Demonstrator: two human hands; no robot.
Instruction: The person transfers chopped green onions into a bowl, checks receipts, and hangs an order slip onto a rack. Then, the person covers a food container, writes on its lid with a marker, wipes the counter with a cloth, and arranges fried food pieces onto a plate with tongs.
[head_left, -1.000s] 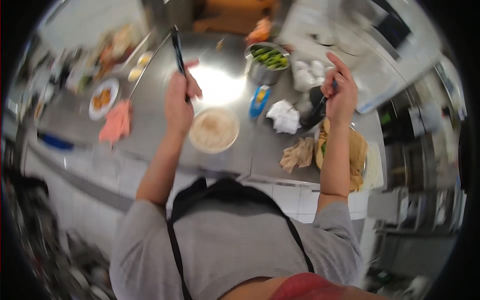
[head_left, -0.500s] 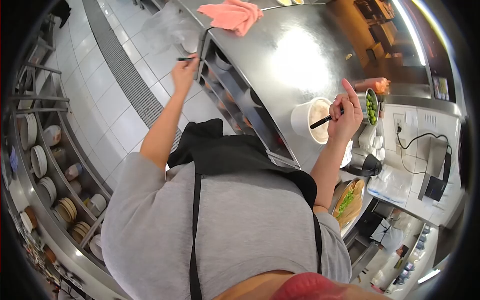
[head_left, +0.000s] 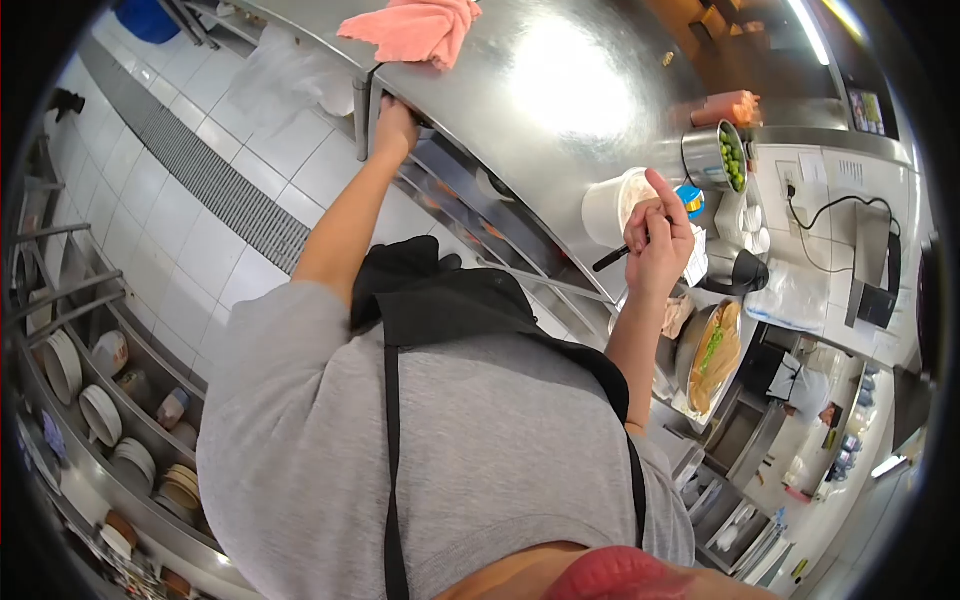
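My left hand [head_left: 396, 130] reaches in under the near corner of the steel counter [head_left: 450, 95], at the opening of the shelves [head_left: 480, 205] below it. Its fingertips are in shadow there, so what they touch or hold is hidden. Over the counter's right end, my right hand [head_left: 662, 248] grips a black marker [head_left: 611, 259] that slants down to the left, while its index finger points up. Just behind that hand stands a white tub [head_left: 602, 208] with pale contents, partly covered by the fingers.
A pink cloth [head_left: 425, 32] lies on the counter. Beyond the tub are a metal container of green limes [head_left: 733, 160] and a blue-and-yellow round item [head_left: 691, 200]. A tray with a wrapped, lettuce-filled sandwich [head_left: 712, 350] sits at right. Racks of bowls [head_left: 100, 412] stand at left.
My left hand, which held a small dark item over the floor, has moved to the shelf opening under the counter. My right hand has drawn the marker back from over the tub.
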